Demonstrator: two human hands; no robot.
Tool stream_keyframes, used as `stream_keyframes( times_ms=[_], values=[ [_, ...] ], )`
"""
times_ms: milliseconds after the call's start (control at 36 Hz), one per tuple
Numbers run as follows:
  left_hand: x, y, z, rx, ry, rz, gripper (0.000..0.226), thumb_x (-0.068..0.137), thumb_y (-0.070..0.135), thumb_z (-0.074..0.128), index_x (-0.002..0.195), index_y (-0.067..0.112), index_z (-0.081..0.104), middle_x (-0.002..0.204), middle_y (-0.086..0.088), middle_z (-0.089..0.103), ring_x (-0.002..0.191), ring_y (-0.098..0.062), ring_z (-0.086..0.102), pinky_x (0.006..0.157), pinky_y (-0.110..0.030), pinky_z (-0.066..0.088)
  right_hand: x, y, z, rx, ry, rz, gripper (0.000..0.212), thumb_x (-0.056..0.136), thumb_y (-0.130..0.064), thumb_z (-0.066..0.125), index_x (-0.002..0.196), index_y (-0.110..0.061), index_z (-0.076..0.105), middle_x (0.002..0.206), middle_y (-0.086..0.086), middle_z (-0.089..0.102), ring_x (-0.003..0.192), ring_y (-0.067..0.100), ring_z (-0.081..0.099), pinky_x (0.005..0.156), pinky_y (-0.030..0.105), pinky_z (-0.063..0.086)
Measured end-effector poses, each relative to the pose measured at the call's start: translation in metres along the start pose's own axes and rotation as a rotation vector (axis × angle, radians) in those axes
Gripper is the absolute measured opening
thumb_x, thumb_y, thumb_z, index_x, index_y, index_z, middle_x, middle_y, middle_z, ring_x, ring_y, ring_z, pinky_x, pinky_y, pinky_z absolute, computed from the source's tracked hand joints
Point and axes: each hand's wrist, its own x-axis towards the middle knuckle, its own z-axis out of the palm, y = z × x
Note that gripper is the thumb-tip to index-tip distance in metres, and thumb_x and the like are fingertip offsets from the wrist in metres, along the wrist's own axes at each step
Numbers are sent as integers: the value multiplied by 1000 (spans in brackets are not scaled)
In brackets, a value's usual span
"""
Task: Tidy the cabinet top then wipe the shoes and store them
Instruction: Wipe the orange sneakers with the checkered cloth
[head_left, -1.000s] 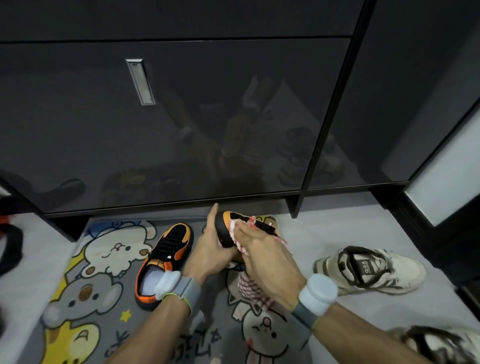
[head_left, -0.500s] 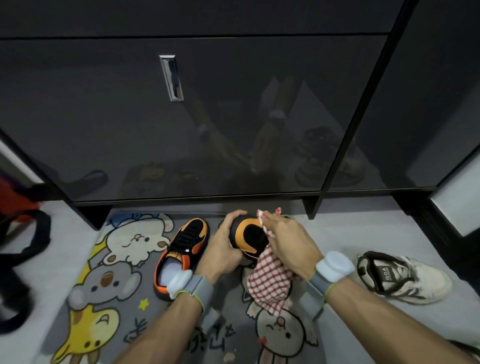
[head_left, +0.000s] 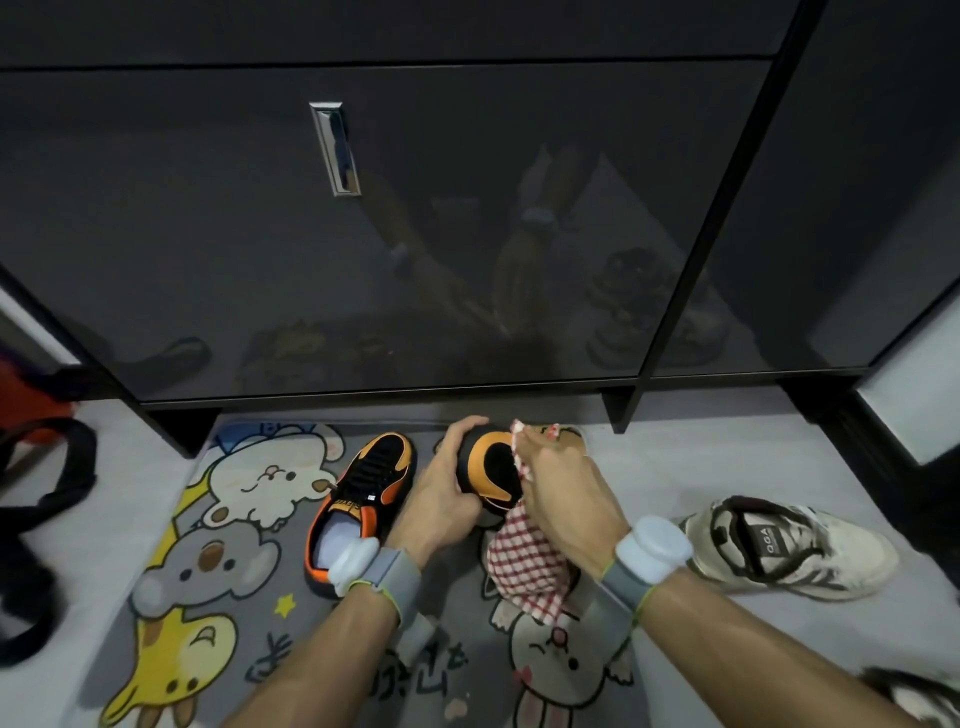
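Observation:
My left hand (head_left: 441, 499) grips a black and orange sneaker (head_left: 488, 467), held up above the cartoon mat with its heel toward me. My right hand (head_left: 563, 499) holds a red and white checked cloth (head_left: 524, 564) against the right side of that shoe; the cloth's loose end hangs below my wrist. The matching black and orange sneaker (head_left: 363, 493) lies on the mat just left of my left hand. A white sneaker with dark laces (head_left: 789, 545) lies on the grey floor to the right.
The dark glossy shoe cabinet (head_left: 467, 234) with a metal handle (head_left: 336, 148) fills the view ahead. The animal-print mat (head_left: 218, 571) covers the floor under my arms. A black strap or bag (head_left: 36, 519) lies at the left edge. Part of another shoe (head_left: 919, 696) shows bottom right.
The held sneaker has turned so its orange heel faces me, and my right hand with the cloth has shifted along its right side. The view has drifted left.

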Motion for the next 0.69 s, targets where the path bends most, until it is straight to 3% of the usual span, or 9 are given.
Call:
stream_keyframes(
  times_ms=[111,167,250,361,472,556,639,694],
  values=[
    [1,0,2,-21,37,9,85,72,-3,62,126,57,38,123,9,60,111,-11,60,98,-41,51,-6,-22,-2,128,39,-204,55,89,-7,53,143,-16,47,142,0,53,121,24,59,102,40,49],
    [0,1,4,-43,32,10,79,75,4,65,127,57,38,122,14,61,112,-7,59,100,-39,50,-3,-24,-4,183,69,-217,55,90,-6,52,144,-17,49,147,0,50,131,19,52,111,35,40],
    [0,5,4,-92,-9,-5,85,73,6,70,136,50,36,128,7,56,114,-12,58,98,-37,51,4,-13,-6,114,107,-171,61,89,-5,53,148,-17,43,151,0,45,135,18,47,115,29,33],
    [7,5,5,-123,35,-111,81,76,-1,64,140,38,34,125,-6,55,108,-21,60,96,-40,52,-1,1,8,18,-25,-152,73,90,-3,54,156,-16,25,161,0,27,144,24,34,115,37,36],
    [8,-3,5,-223,104,-233,75,75,-1,58,138,34,37,116,-6,60,107,-24,61,99,-47,50,-23,14,30,-68,-141,-216,77,94,4,46,158,-20,10,165,-5,6,151,21,15,120,37,27],
    [10,-17,6,-279,142,-306,72,74,0,55,134,34,37,113,-3,59,109,-24,59,100,-50,50,-33,22,23,-64,-188,-199,69,98,-1,45,158,-19,17,164,-4,15,150,21,21,119,35,27],
    [16,-23,8,-417,169,-414,65,79,6,51,137,26,32,117,-10,55,107,-31,60,93,-51,54,-36,28,11,-13,-152,-167,57,95,-7,48,151,-16,38,157,0,36,140,26,41,111,41,41],
    [20,-20,10,-555,209,-484,59,88,6,48,141,15,27,110,-13,51,99,-33,61,82,-47,58,-30,34,4,6,-71,-128,51,90,-6,50,140,-15,52,146,2,51,129,30,52,100,44,50]
  ],
)
